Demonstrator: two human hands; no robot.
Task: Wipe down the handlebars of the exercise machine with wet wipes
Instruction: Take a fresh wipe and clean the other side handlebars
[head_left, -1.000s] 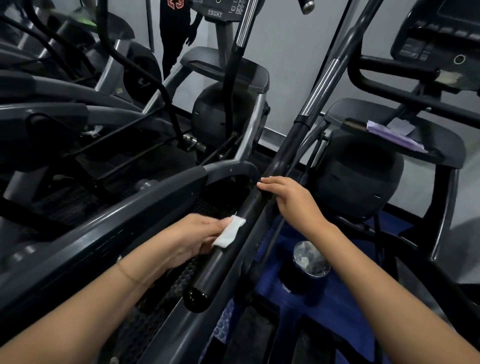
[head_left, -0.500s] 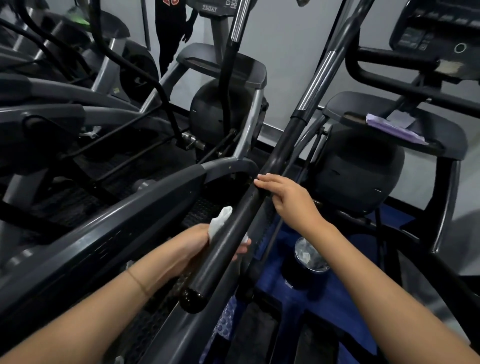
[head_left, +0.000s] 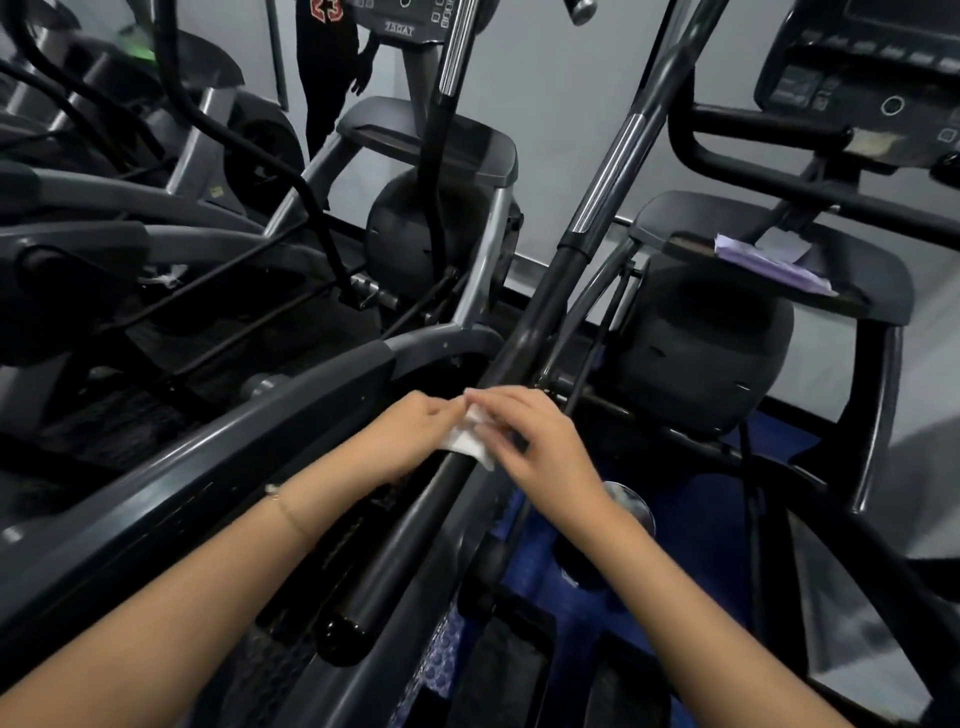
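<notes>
Handlebar (head_left: 409, 540): a long round bar in matte black, seemingly foam-sleeved, is running from a rounded end cap nearest the camera up and away between both forearms.
Left hand (head_left: 410, 436): is reaching in from the bar's left side, its fingers (head_left: 434, 415) curling and pinching the wipe's edge (a thin chain is sitting on the wrist).
Right hand (head_left: 535, 441): is lying across the bar from the right, its fingers (head_left: 501, 415) bending down and pinching the wipe against the grip; blur is hiding the exact hold.
Wet wipe (head_left: 470, 441): small, white, thin and limp, is draping over the top of the bar between both hands, partway up the black grip.
Risk, tearing: two hands are working one flimsy sheet, so opposed pulls are likely to bunch or rip it.
Risk, missed underside: the wipe is covering the bar's top only.
Risk, swinging: neither hand is gripping the bar itself, so a hard push is likely to move it.
Lidded cup (head_left: 629, 506): is standing on the blue mat (head_left: 701, 525) just below the right wrist, where a dropped wipe would be landing.
Chrome section (head_left: 608, 171): polished, smooth metal farther up; judged slicker than the grip.
Purple packet (head_left: 769, 262): flat and soft, is lying on a grey plastic ledge, well apart.
</notes>
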